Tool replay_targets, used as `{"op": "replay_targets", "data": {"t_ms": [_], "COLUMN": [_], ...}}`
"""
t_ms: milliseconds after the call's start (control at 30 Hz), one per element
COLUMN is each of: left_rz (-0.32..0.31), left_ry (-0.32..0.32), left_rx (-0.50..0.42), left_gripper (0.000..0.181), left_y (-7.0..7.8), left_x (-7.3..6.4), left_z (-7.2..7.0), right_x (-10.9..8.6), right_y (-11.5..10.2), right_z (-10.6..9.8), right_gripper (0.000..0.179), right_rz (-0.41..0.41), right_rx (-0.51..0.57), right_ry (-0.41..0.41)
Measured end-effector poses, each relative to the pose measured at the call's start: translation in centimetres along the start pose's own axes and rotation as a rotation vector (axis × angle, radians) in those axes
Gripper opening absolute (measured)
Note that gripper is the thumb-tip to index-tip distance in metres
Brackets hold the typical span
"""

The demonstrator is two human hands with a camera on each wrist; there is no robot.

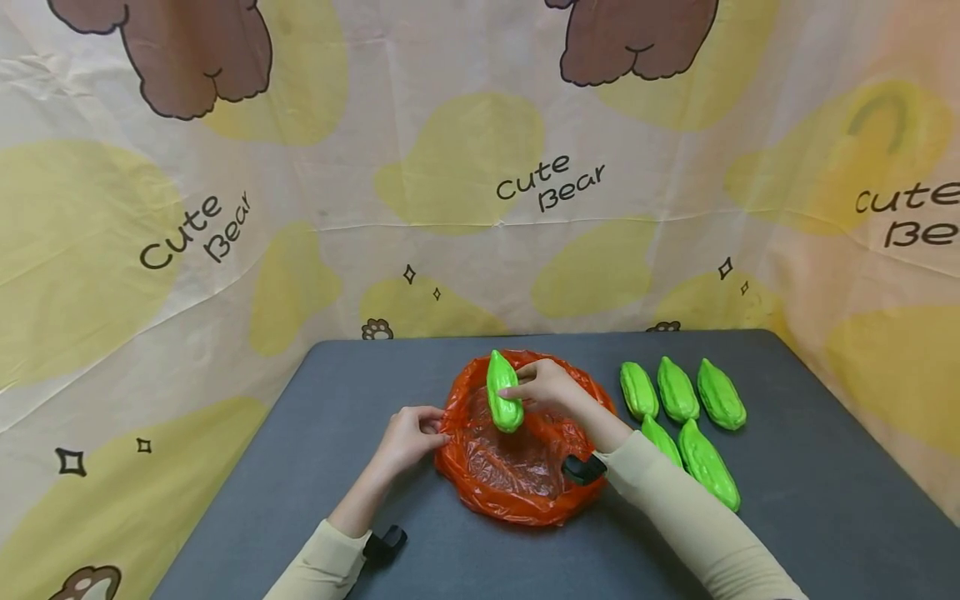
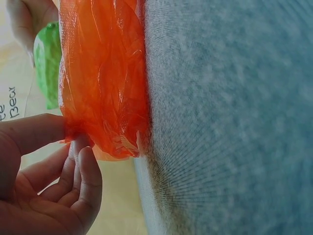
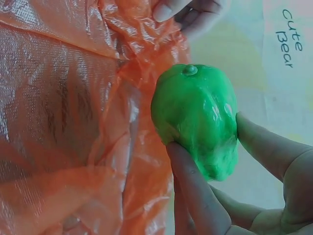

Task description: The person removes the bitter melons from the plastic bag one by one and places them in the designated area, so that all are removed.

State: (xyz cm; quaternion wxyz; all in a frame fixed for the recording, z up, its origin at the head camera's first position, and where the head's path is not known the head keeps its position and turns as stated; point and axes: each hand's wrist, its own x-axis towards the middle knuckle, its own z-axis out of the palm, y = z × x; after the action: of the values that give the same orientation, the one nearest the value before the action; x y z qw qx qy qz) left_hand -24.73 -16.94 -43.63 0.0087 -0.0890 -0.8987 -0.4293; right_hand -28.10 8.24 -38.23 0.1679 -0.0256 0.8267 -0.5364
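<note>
A red plastic bag (image 1: 480, 498) stands on the table with its mouth spread wide and its rim rolled outward. My left hand (image 1: 408, 435) pinches the bag's left rim between thumb and fingers, which the left wrist view shows up close. Over the bag's mouth, my right hand (image 1: 553, 387) holds a bright green bitter melon (image 1: 501, 398) between thumb and fingertips. Its narrow end points up and away in the head view. In the right wrist view, the melon (image 3: 195, 112) shows its rounded stem end, with the red plastic beside it.
Several more green bitter melons (image 1: 678, 392) lie in two rows on the dark grey table (image 1: 360, 375), right of the bag. The right forearm passes in front of the nearer row. Behind the table hangs a printed cloth (image 1: 450, 267) with bears and lettering.
</note>
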Motion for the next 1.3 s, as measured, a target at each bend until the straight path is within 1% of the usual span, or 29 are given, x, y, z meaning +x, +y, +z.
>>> {"op": "replay_targets", "data": {"t_ms": [167, 433, 733, 833, 967, 1167, 1300], "left_rz": [-0.002, 0.002, 0.011, 0.010, 0.011, 0.003, 0.006], "left_ry": [0.000, -0.005, -0.005, -0.004, -0.007, -0.018, -0.021], "left_rx": [0.000, -0.011, -0.002, 0.002, -0.002, -0.007, -0.013], "left_gripper": [0.031, 0.030, 0.030, 0.030, 0.030, 0.029, 0.029], "left_y": [0.0, 0.0, -0.1, -0.1, -0.1, -0.1, -0.1], "left_x": [0.0, 0.0, 0.0, 0.0, 0.0, 0.1, 0.2], "left_z": [0.0, 0.1, 0.1, 0.1, 0.1, 0.0, 0.0], "right_x": [-0.8, -2.0, -3.3, -3.7, -4.3, -5.3, -5.9], "right_y": [-0.2, -0.4, -0.1, 0.1, 0.5, 0.7, 1.1], "right_z": [-0.8, -2.2, -3.7, -4.3, -5.0, -6.4, -7.4], "right_gripper": [0.060, 0.061, 0.066, 0.066, 0.065, 0.071, 0.071], "right_rz": [-0.003, -0.034, -0.064, -0.071, -0.084, -0.082, -0.091], "right_rx": [-0.020, -0.041, -0.096, -0.097, -0.105, -0.120, -0.125], "right_ry": [-0.016, -0.054, -0.075, -0.080, -0.071, -0.059, -0.055]}}
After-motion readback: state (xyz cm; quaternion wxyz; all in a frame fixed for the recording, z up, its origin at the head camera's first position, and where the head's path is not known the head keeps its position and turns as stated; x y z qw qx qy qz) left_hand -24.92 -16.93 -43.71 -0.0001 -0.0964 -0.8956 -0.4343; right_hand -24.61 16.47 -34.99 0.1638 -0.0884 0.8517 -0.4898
